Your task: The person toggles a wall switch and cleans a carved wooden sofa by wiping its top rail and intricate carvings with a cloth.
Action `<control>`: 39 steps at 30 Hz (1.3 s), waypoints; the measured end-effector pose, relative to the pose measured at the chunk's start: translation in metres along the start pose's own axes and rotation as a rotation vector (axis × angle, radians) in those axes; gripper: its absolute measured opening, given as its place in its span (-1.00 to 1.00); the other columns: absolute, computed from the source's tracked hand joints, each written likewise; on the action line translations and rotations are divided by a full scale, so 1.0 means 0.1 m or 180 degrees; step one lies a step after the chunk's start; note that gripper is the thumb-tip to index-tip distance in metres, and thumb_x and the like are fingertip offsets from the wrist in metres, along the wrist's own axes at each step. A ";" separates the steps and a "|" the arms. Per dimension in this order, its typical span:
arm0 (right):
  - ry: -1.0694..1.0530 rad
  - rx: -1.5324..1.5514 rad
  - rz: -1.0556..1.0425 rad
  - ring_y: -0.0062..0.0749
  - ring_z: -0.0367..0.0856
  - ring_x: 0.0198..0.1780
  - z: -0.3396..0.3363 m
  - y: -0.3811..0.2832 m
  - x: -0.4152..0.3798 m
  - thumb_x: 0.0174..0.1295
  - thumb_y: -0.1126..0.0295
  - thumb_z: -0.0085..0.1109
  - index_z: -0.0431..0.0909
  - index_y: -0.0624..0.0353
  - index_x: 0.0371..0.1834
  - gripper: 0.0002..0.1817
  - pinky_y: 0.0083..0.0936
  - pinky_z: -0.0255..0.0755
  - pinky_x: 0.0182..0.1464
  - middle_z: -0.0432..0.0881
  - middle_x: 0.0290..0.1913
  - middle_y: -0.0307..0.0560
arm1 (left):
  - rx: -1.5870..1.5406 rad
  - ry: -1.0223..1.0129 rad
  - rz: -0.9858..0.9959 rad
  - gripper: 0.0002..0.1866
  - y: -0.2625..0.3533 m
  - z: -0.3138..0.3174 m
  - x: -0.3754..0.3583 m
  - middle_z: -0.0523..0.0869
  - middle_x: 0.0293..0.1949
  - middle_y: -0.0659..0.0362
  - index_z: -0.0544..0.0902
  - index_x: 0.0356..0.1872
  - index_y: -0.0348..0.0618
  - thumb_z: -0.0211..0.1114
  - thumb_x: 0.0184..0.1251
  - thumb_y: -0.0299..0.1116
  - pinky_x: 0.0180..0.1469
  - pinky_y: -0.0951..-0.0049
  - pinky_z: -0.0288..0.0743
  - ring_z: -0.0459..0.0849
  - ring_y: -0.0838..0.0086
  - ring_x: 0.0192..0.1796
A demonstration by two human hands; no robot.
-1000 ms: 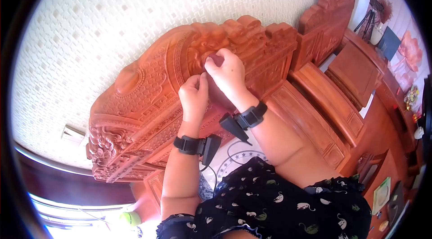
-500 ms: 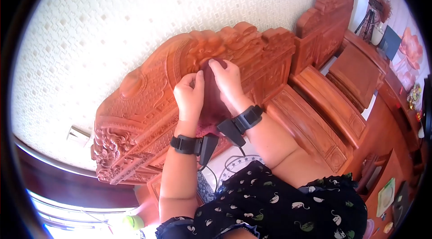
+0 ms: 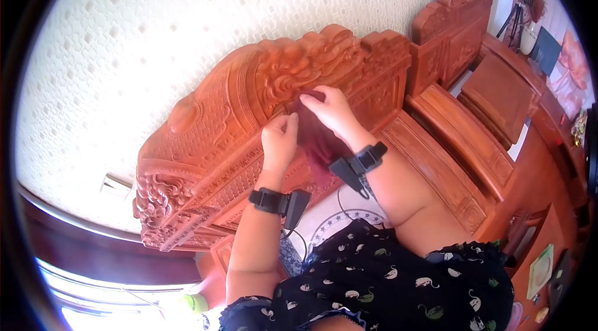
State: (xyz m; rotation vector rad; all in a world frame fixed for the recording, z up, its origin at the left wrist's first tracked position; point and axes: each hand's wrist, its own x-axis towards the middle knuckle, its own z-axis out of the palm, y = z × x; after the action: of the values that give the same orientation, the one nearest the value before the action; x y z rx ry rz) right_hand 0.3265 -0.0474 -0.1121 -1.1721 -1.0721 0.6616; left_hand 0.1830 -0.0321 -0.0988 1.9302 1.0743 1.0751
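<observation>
A dark maroon cloth (image 3: 319, 150) hangs in front of the carved wooden backrest (image 3: 249, 113), its lower part loose and folded. My right hand (image 3: 333, 113) is closed on the top of the cloth, thumb in front and fingers curled over it. Lower and to the left, my left hand (image 3: 280, 142) is pinched at the cloth's left edge, thumb against the fingers. Both hands are held close to the relief carving, but whether they touch the wood cannot be made out. A black strap with a small device sits on each wrist.
Patterned wallpaper (image 3: 143, 50) rises behind the backrest, with a wall switch plate (image 3: 116, 186) at lower left. Wooden seats (image 3: 436, 172) and a second carved backrest (image 3: 458, 25) extend to the right. A green cup-like object (image 3: 194, 303) stands at lower left.
Both hands have moved a little to the right and slightly down, and the cloth has shifted right with them. The view has tilted slightly. My grip on the cloth looks the same.
</observation>
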 end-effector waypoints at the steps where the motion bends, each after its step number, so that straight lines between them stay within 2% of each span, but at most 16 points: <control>1: 0.0011 0.0020 0.0014 -0.57 0.55 -0.30 0.02 0.01 -0.03 0.15 0.32 0.25 0.59 0.34 -0.20 -0.71 -0.59 0.41 -0.24 0.65 -0.35 -0.12 | -0.0031 0.0203 0.0061 -0.72 0.01 0.01 0.00 0.56 -0.56 0.34 0.63 -0.40 -0.38 0.22 0.34 -0.31 -0.45 0.65 0.33 0.40 0.72 -0.49; 3: 0.0409 0.1829 0.0524 -0.59 0.53 -0.35 0.09 -0.03 -0.11 0.17 0.33 0.20 0.58 0.34 -0.28 -0.76 -0.58 0.40 -0.28 0.63 -0.38 -0.17 | -0.0022 0.0073 -0.0119 -0.73 0.07 -0.01 0.03 0.58 -0.54 0.35 0.64 -0.34 -0.37 0.22 0.34 -0.29 -0.41 0.67 0.35 0.41 0.73 -0.46; 6: 0.0573 0.2044 0.0486 -0.67 0.48 -0.33 0.11 -0.27 -0.13 0.20 0.41 0.15 0.57 0.36 -0.29 -0.81 -0.66 0.37 -0.27 0.61 -0.34 -0.22 | -0.0411 0.0308 0.0258 -0.77 0.17 0.00 0.08 0.60 -0.55 0.31 0.62 -0.31 -0.36 0.23 0.32 -0.33 -0.48 0.67 0.34 0.43 0.74 -0.53; 9: 0.0642 0.2186 0.0375 -0.65 0.49 -0.38 0.19 -0.32 -0.07 0.16 0.40 0.17 0.57 0.37 -0.35 -0.81 -0.63 0.38 -0.32 0.61 -0.41 -0.19 | -0.0572 0.0342 -0.0093 -0.78 0.22 -0.07 0.09 0.60 -0.55 0.31 0.62 -0.31 -0.37 0.24 0.31 -0.35 -0.49 0.71 0.31 0.43 0.77 -0.52; 10: 0.0717 0.1882 0.0283 -0.65 0.49 -0.41 0.22 -0.33 -0.05 0.14 0.39 0.19 0.58 0.37 -0.38 -0.80 -0.61 0.38 -0.35 0.61 -0.44 -0.20 | -0.0572 0.0457 0.0025 -0.79 0.16 -0.06 0.11 0.55 -0.59 0.37 0.64 -0.32 -0.32 0.23 0.33 -0.32 -0.64 0.72 0.12 0.31 0.80 -0.65; 16: 0.0959 0.1519 0.0402 -0.64 0.48 -0.47 0.39 -0.31 0.05 0.10 0.39 0.22 0.58 0.38 -0.47 -0.79 -0.59 0.37 -0.42 0.59 -0.53 -0.18 | -0.0574 0.0721 0.0097 -0.78 0.20 -0.08 0.11 0.56 -0.61 0.35 0.63 -0.39 -0.37 0.25 0.29 -0.36 -0.51 0.70 0.29 0.41 0.78 -0.55; 19: 0.0761 0.2352 0.0567 -0.62 0.49 -0.48 0.41 -0.32 0.04 0.09 0.38 0.21 0.57 0.38 -0.50 -0.78 -0.57 0.37 -0.43 0.59 -0.55 -0.17 | -0.0395 0.0716 0.0045 -0.78 0.11 -0.14 0.12 0.53 -0.63 0.38 0.63 -0.40 -0.37 0.25 0.29 -0.36 -0.53 0.68 0.27 0.38 0.78 -0.57; 22: 0.0739 0.0681 -0.0029 -0.33 0.59 -0.49 0.37 -0.23 0.11 0.05 0.34 0.23 0.55 0.34 -0.45 -0.77 -0.38 0.42 -0.40 0.59 -0.56 -0.02 | -0.0451 0.0595 0.0059 -0.79 0.01 -0.12 0.08 0.50 -0.66 0.37 0.63 -0.41 -0.36 0.25 0.29 -0.37 -0.54 0.65 0.26 0.35 0.76 -0.60; 23: 0.0733 0.0679 -0.0027 -0.33 0.59 -0.49 0.32 -0.20 0.10 0.05 0.34 0.23 0.55 0.34 -0.45 -0.77 -0.38 0.42 -0.40 0.59 -0.56 -0.02 | -0.0452 0.0600 0.0054 -0.79 0.00 -0.10 0.07 0.50 -0.66 0.37 0.63 -0.41 -0.36 0.25 0.29 -0.37 -0.54 0.65 0.26 0.35 0.76 -0.60; 25: 0.0775 -0.1373 -0.0747 -0.07 0.61 -0.43 0.20 -0.32 0.04 0.03 0.30 0.23 0.52 0.27 -0.46 -0.77 -0.25 0.45 -0.35 0.61 -0.51 0.06 | -0.0219 0.0325 0.0071 -0.79 -0.03 -0.05 0.05 0.51 -0.68 0.32 0.63 -0.41 -0.36 0.23 0.28 -0.36 -0.54 0.62 0.28 0.37 0.72 -0.61; 29: 0.0898 -0.1716 -0.1219 0.00 0.62 -0.35 0.16 -0.30 0.04 0.03 0.25 0.22 0.53 0.22 -0.48 -0.77 -0.18 0.46 -0.29 0.63 -0.46 0.09 | 0.0107 0.0321 0.0457 -0.77 -0.03 0.05 0.07 0.56 -0.66 0.23 0.63 -0.40 -0.37 0.22 0.28 -0.35 -0.51 0.57 0.34 0.44 0.67 -0.60; 31: 0.0883 -0.0721 -0.0560 0.02 0.61 -0.32 0.11 -0.23 -0.01 0.04 0.28 0.21 0.57 0.24 -0.43 -0.78 -0.24 0.47 -0.29 0.64 -0.41 0.10 | 0.0035 0.0194 0.0193 -0.78 0.08 0.05 0.06 0.58 -0.64 0.25 0.63 -0.38 -0.37 0.23 0.28 -0.35 -0.51 0.60 0.34 0.45 0.69 -0.58; 32: 0.0865 -0.0477 -0.0521 -0.35 0.62 -0.39 0.09 -0.13 0.00 0.12 0.34 0.23 0.59 0.27 -0.28 -0.78 -0.49 0.43 -0.32 0.65 -0.39 -0.01 | -0.0113 0.0235 0.0178 -0.78 0.08 0.04 0.07 0.58 -0.63 0.27 0.63 -0.38 -0.37 0.23 0.28 -0.36 -0.51 0.62 0.33 0.45 0.71 -0.57; 33: 0.0883 -0.0466 -0.0525 -0.35 0.62 -0.39 0.12 -0.12 0.01 0.12 0.34 0.23 0.59 0.27 -0.28 -0.78 -0.49 0.43 -0.32 0.65 -0.39 -0.01 | -0.0257 0.0270 0.0152 -0.79 0.10 0.02 0.06 0.58 -0.62 0.28 0.63 -0.38 -0.37 0.24 0.28 -0.36 -0.50 0.65 0.33 0.44 0.73 -0.56; 36: 0.0592 0.1929 0.0117 -0.67 0.43 -0.45 0.24 -0.20 0.01 0.16 0.40 0.20 0.56 0.42 -0.41 -0.77 -0.60 0.34 -0.40 0.57 -0.51 -0.25 | -0.0317 0.0386 0.0147 -0.79 0.17 -0.10 0.09 0.58 -0.60 0.32 0.64 -0.37 -0.37 0.26 0.29 -0.37 -0.49 0.70 0.31 0.43 0.78 -0.54; 39: 0.0758 0.2226 0.0357 -0.68 0.41 -0.48 0.32 -0.29 0.00 0.18 0.43 0.18 0.56 0.42 -0.42 -0.80 -0.61 0.31 -0.43 0.54 -0.52 -0.30 | -0.0408 0.0547 0.0259 -0.78 0.25 -0.14 0.12 0.57 -0.60 0.35 0.64 -0.36 -0.38 0.26 0.29 -0.36 -0.48 0.72 0.31 0.41 0.78 -0.55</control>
State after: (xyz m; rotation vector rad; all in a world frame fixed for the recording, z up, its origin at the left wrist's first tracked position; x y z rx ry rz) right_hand 0.2937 -0.0430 -0.0835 -0.6759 -0.5021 0.8687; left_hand 0.1825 -0.0299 -0.0681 1.8190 0.9986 1.3422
